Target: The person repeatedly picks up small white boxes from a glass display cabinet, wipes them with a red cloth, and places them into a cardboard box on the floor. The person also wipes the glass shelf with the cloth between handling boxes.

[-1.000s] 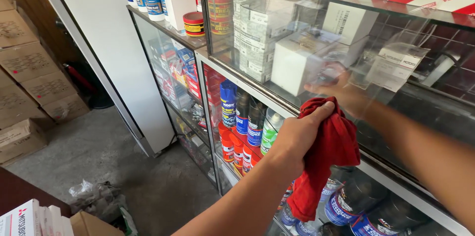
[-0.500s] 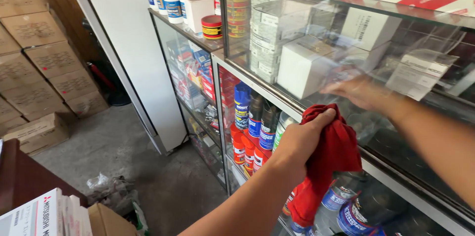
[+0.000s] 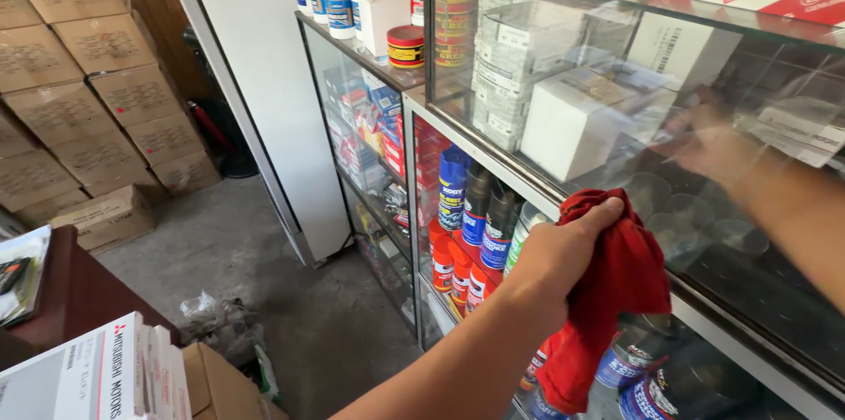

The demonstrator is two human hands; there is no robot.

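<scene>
wiping the cabinet glass (image 3: pixel 493 50) looks like the step in hand. left hand (image 3: pixel 563 253) has its grip pinching a red rag (image 3: pixel 616 297), pressed to the cabinet's front edge at 4 o'clock in view. right hand (image 3: pixel 713 143), at 3 o'clock, shows blurred through the pane near a white box (image 3: pixel 568 125); its grip i cannot tell. next move likely calls for firm, even rag pressure along the pane.
</scene>
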